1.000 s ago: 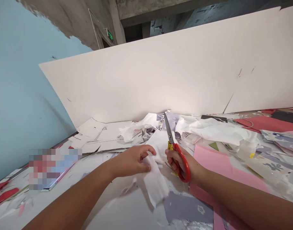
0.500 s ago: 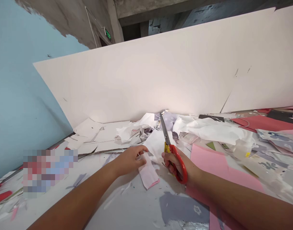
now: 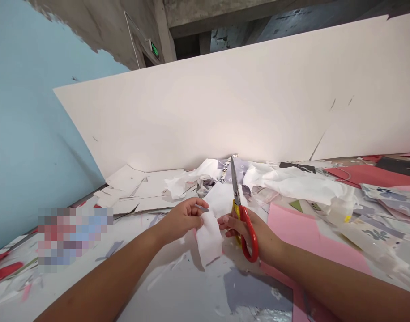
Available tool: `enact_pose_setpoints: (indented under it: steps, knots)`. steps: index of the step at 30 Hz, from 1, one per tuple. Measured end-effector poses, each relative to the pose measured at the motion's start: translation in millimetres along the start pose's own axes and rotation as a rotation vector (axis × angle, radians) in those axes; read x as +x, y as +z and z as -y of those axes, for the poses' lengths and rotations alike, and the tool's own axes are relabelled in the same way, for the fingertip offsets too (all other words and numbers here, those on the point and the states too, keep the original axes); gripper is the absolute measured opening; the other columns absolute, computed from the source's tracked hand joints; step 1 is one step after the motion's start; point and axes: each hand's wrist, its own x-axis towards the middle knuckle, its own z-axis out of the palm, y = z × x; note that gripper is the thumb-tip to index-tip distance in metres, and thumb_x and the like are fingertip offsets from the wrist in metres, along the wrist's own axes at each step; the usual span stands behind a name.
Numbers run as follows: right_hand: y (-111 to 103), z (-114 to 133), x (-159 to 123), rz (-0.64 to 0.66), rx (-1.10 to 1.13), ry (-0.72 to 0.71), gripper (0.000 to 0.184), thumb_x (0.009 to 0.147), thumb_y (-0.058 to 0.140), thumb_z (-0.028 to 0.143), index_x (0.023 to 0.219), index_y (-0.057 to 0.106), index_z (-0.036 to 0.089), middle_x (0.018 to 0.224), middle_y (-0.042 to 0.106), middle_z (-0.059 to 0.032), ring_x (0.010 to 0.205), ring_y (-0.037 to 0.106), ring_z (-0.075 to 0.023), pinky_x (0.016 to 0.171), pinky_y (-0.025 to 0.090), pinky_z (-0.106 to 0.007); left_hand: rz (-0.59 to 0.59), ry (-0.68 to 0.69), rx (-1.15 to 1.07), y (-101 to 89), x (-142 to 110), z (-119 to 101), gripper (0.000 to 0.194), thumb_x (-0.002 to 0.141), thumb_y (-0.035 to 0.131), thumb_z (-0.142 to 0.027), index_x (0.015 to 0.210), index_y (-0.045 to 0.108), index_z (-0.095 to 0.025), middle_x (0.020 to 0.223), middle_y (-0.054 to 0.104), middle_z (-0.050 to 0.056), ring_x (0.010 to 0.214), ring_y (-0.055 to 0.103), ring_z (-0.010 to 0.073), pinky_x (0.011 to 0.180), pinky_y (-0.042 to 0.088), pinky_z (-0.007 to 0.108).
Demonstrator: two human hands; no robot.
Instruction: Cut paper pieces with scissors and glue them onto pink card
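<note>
On the littered table [image 3: 178,279], left hand [image 3: 181,221] pinches white paper's edge [image 3: 205,219], right hand [image 3: 240,232] shut around red scissors [image 3: 249,239].

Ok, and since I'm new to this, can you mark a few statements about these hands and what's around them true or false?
1. The right hand holds red-handled scissors. True.
2. The blades of the scissors point down at the table. False: they point up, away from the person.
3. The left hand holds a strip of white paper. True.
4. A pink sheet lies left of the left hand. False: it lies to the right of the scissors.
</note>
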Motion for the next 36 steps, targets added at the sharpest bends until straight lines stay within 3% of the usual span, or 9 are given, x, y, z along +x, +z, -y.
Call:
enact_pose_setpoints:
  steps: [5, 8, 13, 16, 19, 22, 25, 32, 36]
  knots:
    - [-1, 12, -2, 0.024, -0.133, 0.056, 0.022, 0.072, 0.061, 0.036, 0.072, 0.049, 0.019, 0.073, 0.063, -0.0023, 0.056, 0.056, -0.0117, 0.051, 0.044, -0.023, -0.062, 0.062, -0.061, -9.3, -3, -11, 0.029, 0.064, 0.054, -0.014, 0.093, 0.054, -0.02, 0.069, 0.052, -0.002, 0.056, 0.047, 0.0086, 0.051, 0.034, 0.02]
    - [-9, 25, 4, -0.028, -0.394, 0.059, 0.022, 0.074, 0.057, 0.04, 0.073, 0.048, 0.02, 0.077, 0.064, -0.003, 0.047, 0.053, -0.0104, 0.04, 0.037, -0.022, -0.068, 0.155, -0.12, -27.1, -14, -26, 0.026, 0.061, 0.059, -0.015, 0.087, 0.055, -0.02, 0.071, 0.053, -0.001, 0.059, 0.049, 0.0098, 0.051, 0.037, 0.02]
    - [-25, 35, 10, -0.162, -0.97, -0.024, 0.017, 0.067, 0.061, 0.028, 0.062, 0.046, 0.021, 0.064, 0.06, -0.0039, 0.051, 0.053, -0.0167, 0.04, 0.028, -0.025, 0.299, 0.041, -0.032, -41.9, -39, -52, 0.028, 0.059, 0.066, -0.02, 0.086, 0.059, -0.021, 0.07, 0.054, 0.001, 0.053, 0.047, 0.0108, 0.048, 0.039, 0.023]
    - [-30, 29, 14, -0.19, -1.11, -0.08, 0.013, 0.064, 0.061, 0.021, 0.064, 0.048, 0.021, 0.069, 0.059, -0.0047, 0.061, 0.055, -0.0198, 0.045, 0.027, -0.026, 0.378, 0.003, 0.042, -32.3, -36, -48, 0.032, 0.059, 0.063, -0.013, 0.089, 0.06, -0.023, 0.074, 0.052, 0.0, 0.061, 0.047, 0.0111, 0.052, 0.039, 0.022]
    - [-35, 23, 19, -0.169, -1.229, -0.098, 0.01, 0.064, 0.059, 0.018, 0.065, 0.049, 0.02, 0.074, 0.06, -0.0053, 0.069, 0.056, -0.0217, 0.049, 0.03, -0.026, 0.261, -0.01, 0.091, -17.0, -17, -25, 0.029, 0.06, 0.057, -0.011, 0.087, 0.058, -0.021, 0.074, 0.046, -0.003, 0.061, 0.043, 0.0085, 0.054, 0.036, 0.02]
    - [-41, 21, 23, -0.146, -1.318, -0.062, 0.007, 0.067, 0.057, 0.021, 0.067, 0.05, 0.019, 0.071, 0.06, -0.0073, 0.064, 0.056, -0.0224, 0.047, 0.031, -0.027, -0.06, -0.016, 0.165, -5.1, 0, 3, 0.026, 0.064, 0.053, -0.017, 0.089, 0.054, -0.022, 0.076, 0.044, -0.003, 0.059, 0.042, 0.0082, 0.052, 0.035, 0.021]
    - [-40, 23, 22, -0.167, -1.398, -0.084, 0.009, 0.073, 0.052, 0.024, 0.077, 0.053, 0.016, 0.076, 0.06, -0.0122, 0.074, 0.055, -0.0278, 0.05, 0.034, -0.03, -0.265, 0.032, 0.256, 1.9, 6, 21, 0.022, 0.067, 0.051, -0.022, 0.089, 0.053, -0.021, 0.079, 0.046, -0.002, 0.062, 0.043, 0.0096, 0.055, 0.036, 0.022]
    - [-15, 19, 5, -0.099, -1.456, -0.277, 0.02, 0.077, 0.046, 0.02, 0.095, 0.057, 0.018, 0.098, 0.058, -0.0099, 0.097, 0.048, -0.0254, 0.075, 0.036, -0.032, -0.41, 0.072, 0.159, 15.3, 3, 26, 0.022, 0.067, 0.051, -0.022, 0.089, 0.053, -0.02, 0.079, 0.046, -0.001, 0.062, 0.044, 0.01, 0.055, 0.037, 0.021]
    - [-21, 18, 10, -0.129, -1.472, -0.204, 0.018, 0.073, 0.048, 0.014, 0.089, 0.058, 0.016, 0.098, 0.056, -0.0132, 0.096, 0.049, -0.0285, 0.072, 0.037, -0.034, -0.409, 0.132, 0.047, 21.0, 3, 32, 0.024, 0.067, 0.05, -0.018, 0.09, 0.052, -0.022, 0.079, 0.046, -0.002, 0.065, 0.045, 0.0096, 0.057, 0.038, 0.02]
